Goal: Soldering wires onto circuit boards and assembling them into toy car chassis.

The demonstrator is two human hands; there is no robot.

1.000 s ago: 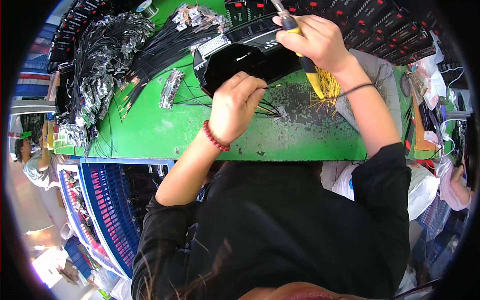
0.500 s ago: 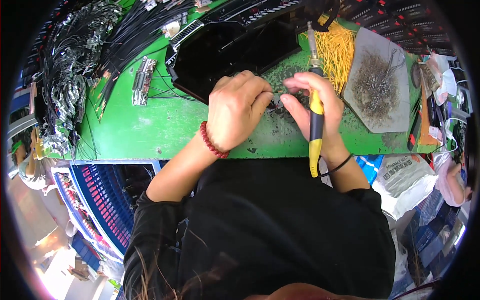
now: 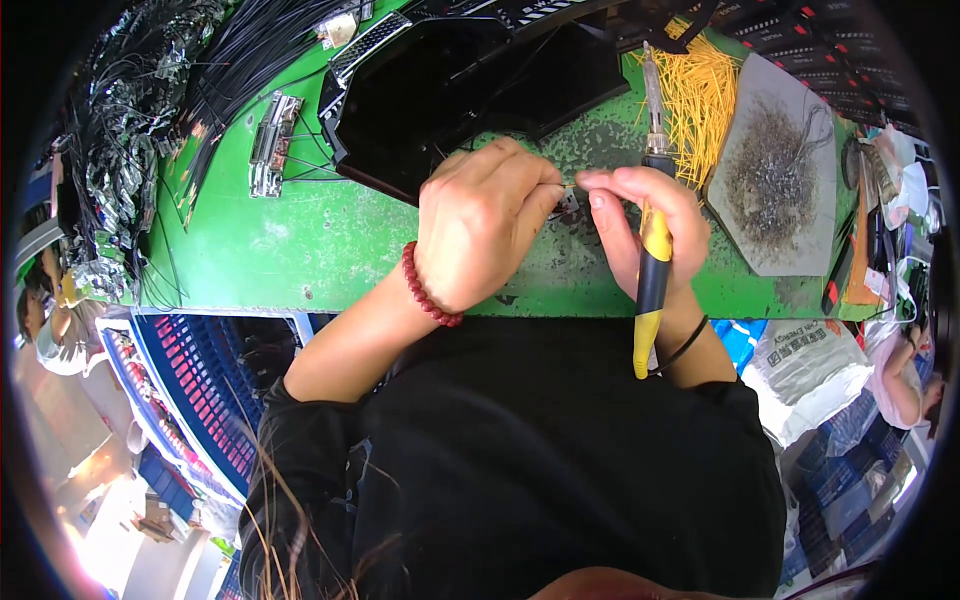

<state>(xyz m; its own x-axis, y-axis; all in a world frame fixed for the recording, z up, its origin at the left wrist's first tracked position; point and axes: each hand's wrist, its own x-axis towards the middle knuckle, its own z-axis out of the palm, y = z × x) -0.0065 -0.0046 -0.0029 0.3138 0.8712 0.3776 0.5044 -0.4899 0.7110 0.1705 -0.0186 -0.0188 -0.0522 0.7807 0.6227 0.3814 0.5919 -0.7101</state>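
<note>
Since a second ago the right hand (image 3: pixel 655 225) has come down from the shell (image 3: pixel 430 100)'s far edge to its near side, bringing the iron (image 3: pixel 655 240) along. It loosely grips the iron, thumb and forefinger parted. The left hand (image 3: pixel 490 220), overlapping the shell's near edge, pinches a thin wire (image 3: pixel 568 186); whether the right fingertips touch that wire, I cannot tell. Yellow wires (image 3: pixel 700 110) lie right of the shell, a silvery part (image 3: pixel 273 145) left of it.
</note>
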